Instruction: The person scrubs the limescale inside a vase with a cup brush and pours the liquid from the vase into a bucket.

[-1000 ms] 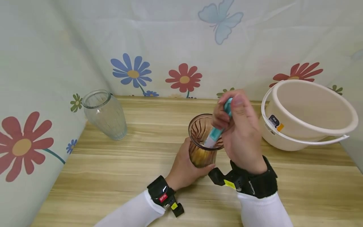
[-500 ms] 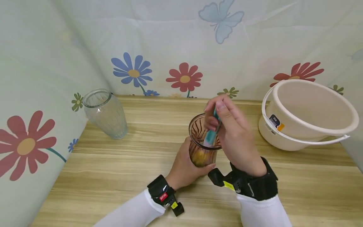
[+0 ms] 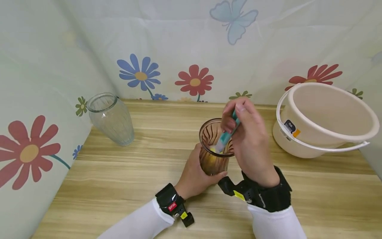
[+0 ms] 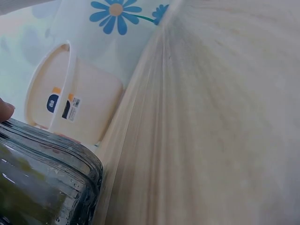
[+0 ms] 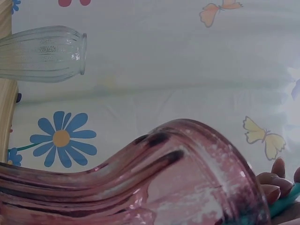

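My left hand (image 3: 195,177) grips the lower body of a brown, ribbed glass vase (image 3: 213,164) standing on the table, thumb in front. My right hand (image 3: 250,142) holds the teal handle of a bottle brush (image 3: 226,136) over the vase's right rim, the brush slanting down into the mouth. Something yellow shows through the glass below the pale part of the handle. In the right wrist view the flared vase (image 5: 187,187) fills the bottom, the fingers (image 5: 270,190) on the teal handle beside its rim. The left wrist view shows the wet base of the vase (image 4: 47,178).
On the left of the wooden table (image 3: 143,176) stands a clear ribbed glass vase (image 3: 114,122). At the right is a cream bucket (image 3: 301,142) with its white handle lowered towards me. A flower-printed sheet (image 3: 167,39) hangs along the back and left.
My right hand shifted left and lower with the brush, then came back slightly right and up. The yellow part rose from lower in the vase to near its mouth. My left hand stayed put.
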`<control>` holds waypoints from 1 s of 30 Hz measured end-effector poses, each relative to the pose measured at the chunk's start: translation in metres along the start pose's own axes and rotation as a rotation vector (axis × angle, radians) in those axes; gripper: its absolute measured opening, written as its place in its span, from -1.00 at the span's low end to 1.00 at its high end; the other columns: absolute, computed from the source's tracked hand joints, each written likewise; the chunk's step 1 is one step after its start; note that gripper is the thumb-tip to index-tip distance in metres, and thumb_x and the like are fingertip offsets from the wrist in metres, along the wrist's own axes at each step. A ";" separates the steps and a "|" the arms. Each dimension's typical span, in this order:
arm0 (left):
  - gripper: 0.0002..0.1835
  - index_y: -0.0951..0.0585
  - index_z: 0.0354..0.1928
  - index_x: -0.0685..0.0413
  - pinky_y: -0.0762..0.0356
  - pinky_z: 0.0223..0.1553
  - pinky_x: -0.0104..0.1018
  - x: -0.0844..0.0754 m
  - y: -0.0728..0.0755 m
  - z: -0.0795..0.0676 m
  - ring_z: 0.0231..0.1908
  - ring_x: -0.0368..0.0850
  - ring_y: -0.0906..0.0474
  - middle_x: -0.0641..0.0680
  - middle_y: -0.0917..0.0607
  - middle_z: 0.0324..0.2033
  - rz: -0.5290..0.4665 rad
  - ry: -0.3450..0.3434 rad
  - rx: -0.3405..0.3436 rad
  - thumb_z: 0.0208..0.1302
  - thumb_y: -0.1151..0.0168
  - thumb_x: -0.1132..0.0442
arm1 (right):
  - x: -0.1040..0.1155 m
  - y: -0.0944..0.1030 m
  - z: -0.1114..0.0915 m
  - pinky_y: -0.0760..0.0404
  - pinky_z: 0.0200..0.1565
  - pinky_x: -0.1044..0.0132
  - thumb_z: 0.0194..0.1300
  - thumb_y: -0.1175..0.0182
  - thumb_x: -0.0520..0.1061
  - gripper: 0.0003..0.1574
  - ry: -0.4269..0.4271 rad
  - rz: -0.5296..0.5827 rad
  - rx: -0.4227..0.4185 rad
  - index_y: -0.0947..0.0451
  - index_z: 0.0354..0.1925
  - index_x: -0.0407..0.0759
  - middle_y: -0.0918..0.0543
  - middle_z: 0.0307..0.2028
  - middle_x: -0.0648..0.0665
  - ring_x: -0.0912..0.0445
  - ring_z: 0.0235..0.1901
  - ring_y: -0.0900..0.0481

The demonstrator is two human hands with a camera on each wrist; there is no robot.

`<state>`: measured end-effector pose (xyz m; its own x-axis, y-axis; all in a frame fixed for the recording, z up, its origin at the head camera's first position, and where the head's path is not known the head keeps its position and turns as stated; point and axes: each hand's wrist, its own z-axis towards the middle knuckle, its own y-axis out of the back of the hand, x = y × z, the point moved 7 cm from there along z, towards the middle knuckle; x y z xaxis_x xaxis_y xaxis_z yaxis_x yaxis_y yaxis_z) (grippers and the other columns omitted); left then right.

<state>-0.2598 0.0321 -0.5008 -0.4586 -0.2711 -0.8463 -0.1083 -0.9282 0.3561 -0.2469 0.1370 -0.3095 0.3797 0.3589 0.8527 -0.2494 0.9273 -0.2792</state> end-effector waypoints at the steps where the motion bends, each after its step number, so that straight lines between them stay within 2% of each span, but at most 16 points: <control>1: 0.01 -0.23 0.45 -0.09 -0.59 0.20 -0.16 0.000 0.000 0.000 0.19 -0.16 -0.53 -0.02 -0.50 0.27 -0.001 0.001 0.001 0.03 -0.64 0.01 | 0.001 0.001 0.000 -0.10 -0.23 0.21 0.68 0.23 -0.08 -0.65 0.009 0.011 -0.014 -0.44 -0.24 -0.08 -0.23 -0.42 -0.03 0.07 -0.38 -0.12; 5: -0.01 -0.24 0.44 -0.09 -0.59 0.20 -0.17 0.001 -0.001 0.000 0.17 -0.15 -0.54 -0.02 -0.51 0.25 -0.018 0.009 0.007 0.03 -0.63 0.01 | 0.006 0.005 -0.001 -0.06 -0.25 0.18 0.66 0.17 -0.07 -0.66 0.060 0.074 -0.040 -0.43 -0.26 -0.11 -0.21 -0.44 -0.02 0.07 -0.40 -0.11; 9: -0.02 -0.24 0.44 -0.11 -0.58 0.22 -0.15 0.002 -0.001 -0.001 0.19 -0.15 -0.54 -0.03 -0.50 0.26 -0.021 0.017 0.010 0.04 -0.63 0.00 | 0.014 0.012 -0.002 -0.04 -0.27 0.18 0.63 0.10 -0.11 -0.69 0.139 0.193 -0.063 -0.44 -0.27 -0.21 -0.20 -0.46 -0.04 0.06 -0.43 -0.08; 12: -0.02 -0.24 0.44 -0.13 -0.57 0.23 -0.13 0.002 -0.002 -0.001 0.21 -0.16 -0.53 -0.03 -0.49 0.27 -0.024 0.022 0.013 0.04 -0.63 0.00 | 0.022 0.019 -0.004 -0.05 -0.31 0.22 0.61 0.11 -0.17 -0.69 0.203 0.287 -0.106 -0.41 -0.29 -0.28 -0.20 -0.48 -0.06 0.05 -0.43 -0.07; 16: -0.02 -0.23 0.44 -0.17 -0.58 0.23 -0.13 0.001 -0.002 0.000 0.22 -0.16 -0.52 -0.04 -0.48 0.27 -0.032 0.028 0.018 0.04 -0.63 -0.02 | 0.030 0.025 -0.005 -0.06 -0.35 0.29 0.60 0.21 -0.22 -0.67 0.261 0.359 -0.154 -0.38 -0.32 -0.30 -0.21 -0.50 -0.07 0.07 -0.44 -0.06; 21: -0.02 -0.24 0.44 -0.19 -0.57 0.22 -0.12 0.001 0.000 0.001 0.21 -0.15 -0.52 -0.05 -0.48 0.26 -0.032 0.038 0.013 0.04 -0.63 -0.02 | 0.027 0.022 -0.004 -0.06 -0.34 0.29 0.59 0.23 -0.24 -0.63 0.239 0.388 -0.155 -0.36 -0.38 -0.29 -0.22 -0.51 -0.08 0.07 -0.43 -0.06; 30: -0.02 -0.26 0.41 -0.10 -0.58 0.20 -0.16 0.001 0.002 -0.001 0.17 -0.16 -0.54 -0.04 -0.51 0.23 0.023 0.011 -0.010 0.01 -0.64 -0.01 | 0.010 0.006 -0.002 -0.05 -0.29 0.20 0.57 0.07 -0.18 -0.69 0.124 0.256 -0.084 -0.32 -0.40 -0.19 -0.19 -0.47 -0.05 0.05 -0.41 -0.10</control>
<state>-0.2597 0.0302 -0.5012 -0.4510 -0.2952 -0.8423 -0.0886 -0.9242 0.3714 -0.2427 0.1459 -0.3037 0.4214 0.5881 0.6903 -0.2791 0.8084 -0.5183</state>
